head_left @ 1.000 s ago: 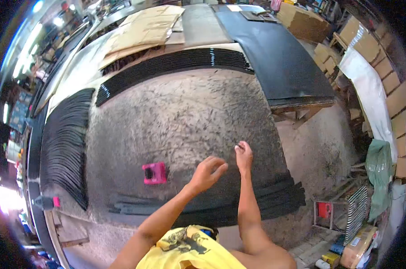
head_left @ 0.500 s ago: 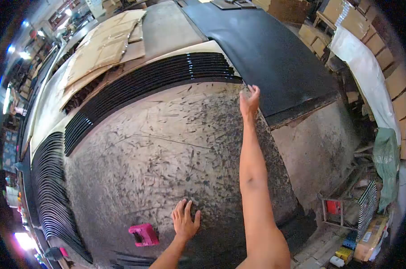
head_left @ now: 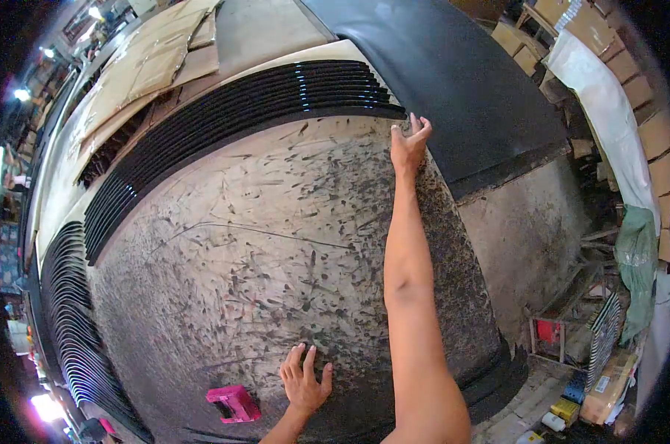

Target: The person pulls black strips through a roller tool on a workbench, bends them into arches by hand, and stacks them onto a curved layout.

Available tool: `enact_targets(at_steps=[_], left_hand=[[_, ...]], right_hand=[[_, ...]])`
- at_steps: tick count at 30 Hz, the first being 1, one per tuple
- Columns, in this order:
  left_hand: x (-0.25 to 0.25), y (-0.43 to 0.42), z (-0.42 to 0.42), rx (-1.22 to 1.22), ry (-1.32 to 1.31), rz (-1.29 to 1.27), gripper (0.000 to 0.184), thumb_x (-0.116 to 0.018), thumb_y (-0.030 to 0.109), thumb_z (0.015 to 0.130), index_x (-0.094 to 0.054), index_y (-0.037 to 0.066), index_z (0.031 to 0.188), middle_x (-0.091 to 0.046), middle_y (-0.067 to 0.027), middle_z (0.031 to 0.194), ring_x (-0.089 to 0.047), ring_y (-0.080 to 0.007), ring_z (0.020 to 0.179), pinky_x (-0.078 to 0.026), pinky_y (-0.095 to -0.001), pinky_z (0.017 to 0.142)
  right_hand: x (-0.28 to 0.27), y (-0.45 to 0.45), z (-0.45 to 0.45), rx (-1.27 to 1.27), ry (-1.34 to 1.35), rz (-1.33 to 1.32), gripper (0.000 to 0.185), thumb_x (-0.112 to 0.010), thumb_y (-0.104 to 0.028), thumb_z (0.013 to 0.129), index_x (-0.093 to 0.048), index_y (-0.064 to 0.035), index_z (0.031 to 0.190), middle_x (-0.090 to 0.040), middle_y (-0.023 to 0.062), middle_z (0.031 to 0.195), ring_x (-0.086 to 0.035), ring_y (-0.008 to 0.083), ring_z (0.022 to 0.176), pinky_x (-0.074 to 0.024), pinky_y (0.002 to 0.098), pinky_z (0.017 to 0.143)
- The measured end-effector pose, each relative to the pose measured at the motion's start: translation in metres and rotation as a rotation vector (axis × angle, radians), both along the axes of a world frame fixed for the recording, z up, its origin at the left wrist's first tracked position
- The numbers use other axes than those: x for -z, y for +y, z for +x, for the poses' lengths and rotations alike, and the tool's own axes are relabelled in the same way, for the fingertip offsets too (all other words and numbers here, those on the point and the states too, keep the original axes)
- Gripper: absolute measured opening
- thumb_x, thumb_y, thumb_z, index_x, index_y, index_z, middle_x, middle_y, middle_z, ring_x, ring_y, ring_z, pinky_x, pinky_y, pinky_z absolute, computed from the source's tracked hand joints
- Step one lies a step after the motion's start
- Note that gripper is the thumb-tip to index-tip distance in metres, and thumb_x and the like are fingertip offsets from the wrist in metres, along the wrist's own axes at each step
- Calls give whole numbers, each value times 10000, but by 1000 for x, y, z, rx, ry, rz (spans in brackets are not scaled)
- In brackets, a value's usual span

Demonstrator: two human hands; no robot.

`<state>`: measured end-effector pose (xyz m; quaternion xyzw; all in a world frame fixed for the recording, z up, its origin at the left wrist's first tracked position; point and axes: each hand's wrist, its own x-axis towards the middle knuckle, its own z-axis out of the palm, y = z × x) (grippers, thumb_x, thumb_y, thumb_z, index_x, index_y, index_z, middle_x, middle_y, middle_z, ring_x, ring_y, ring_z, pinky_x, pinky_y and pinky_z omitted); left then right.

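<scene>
1. Long, narrow black strips (head_left: 246, 100) lie side by side in a curved band on the worn, grey-beige, dark-flecked desk (head_left: 276, 200), well ahead of the left hand (head_left: 305, 379); the band's right end lies at the fingertips of the right hand (head_left: 409, 148).
2. Near the left hand, on its left, sits a bright pink, boxy object (head_left: 233, 405) with a dark opening.
3. Fingers spread, the left hand is palm-down at the desk's near part; whether it presses there, I cannot tell.
4. Thumb apart from the fingers, the right hand is at the far right edge; whether it touches a strip is unclear.
5. Just right of the right hand, and beyond it, lies a wide, smooth black sheet (head_left: 461, 96).
</scene>
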<state>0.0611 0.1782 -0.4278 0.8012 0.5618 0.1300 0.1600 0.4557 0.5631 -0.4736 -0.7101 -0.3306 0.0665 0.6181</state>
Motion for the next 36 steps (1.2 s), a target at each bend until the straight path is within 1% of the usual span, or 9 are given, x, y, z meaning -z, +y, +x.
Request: enact_targets(at_steps=[11, 17, 20, 23, 26, 29, 32, 34, 36], left_hand=[[2, -1, -1, -2, 9, 1, 531, -680, 338, 909, -535, 82, 1351, -500, -174, 1388, -477, -388, 1287, -352, -513, 1046], [4, -1, 0, -5, 9, 7, 538, -684, 348, 903, -541, 79, 1347, -498, -174, 1395, -471, -388, 1295, -352, -517, 1051], [4, -2, -1, -8, 8, 3, 541, -685, 347, 902, -542, 77, 1348, -498, -174, 1395, -470, -388, 1296, -352, -519, 1053], [4, 0, 0, -3, 3, 4, 541, -684, 341, 902, -541, 75, 1350, -495, -173, 1394, -467, -390, 1296, -347, -519, 1058], [2, -1, -1, 2, -4, 5, 542, -686, 334, 901, -536, 74, 1351, -485, -173, 1399, -460, -392, 1298, -339, -517, 1064], [1, -1, -1, -1, -22, -1, 546, -685, 328, 901, -524, 76, 1358, -472, -172, 1405, -450, -391, 1302, -331, -520, 1067], [-1, -2, 0, -11, -31, 2, 548, -678, 323, 904, -509, 81, 1367, -458, -167, 1415, -439, -385, 1310, -326, -526, 1068], [-1, -4, 0, -17, -36, 7, 551, -674, 323, 905, -502, 86, 1372, -454, -160, 1419, -431, -383, 1319, -322, -529, 1070], [-6, -4, 2, -25, -20, 10, 534, -666, 338, 916, -513, 88, 1362, -451, -143, 1420, -421, -369, 1340, -331, -524, 1078]], right_hand=[[1, 3, 0, 59, -84, -68, 659, -705, -183, 830, -353, 7, 1353, -586, 164, 1411, -532, 381, 1288, -402, 431, 1073], [1, 2, 1, 69, -120, -145, 671, -707, -190, 825, -349, 11, 1356, -583, 183, 1408, -537, 391, 1274, -386, 456, 1083], [4, 5, 1, 66, -128, -129, 670, -708, -202, 825, -359, 20, 1352, -589, 201, 1394, -532, 402, 1269, -376, 473, 1086], [1, 3, 2, 54, -202, -272, 670, -669, -247, 888, -335, 22, 1404, -535, 194, 1452, -525, 384, 1291, -372, 466, 1106], [-6, 0, -8, 88, -224, -320, 645, -680, -242, 878, -401, 47, 1383, -455, 221, 1513, -458, 396, 1351, -321, 467, 1141], [-4, -13, -29, 139, -487, -595, 707, -568, -372, 978, -329, 45, 1496, -338, 216, 1586, -328, 382, 1450, -244, 495, 1193], [-13, -47, -59, -4, -655, -843, 745, -420, -487, 1033, -247, 7, 1563, -273, 209, 1616, -216, 383, 1500, -174, 535, 1215], [-25, -82, -76, -141, -640, -896, 740, -381, -522, 1035, -265, -18, 1564, -252, 208, 1624, -214, 405, 1498, -174, 551, 1209], [-31, -121, -91, -225, -637, -898, 732, -399, -516, 1035, -270, -28, 1565, -232, 207, 1631, -207, 417, 1498, -192, 570, 1198]])
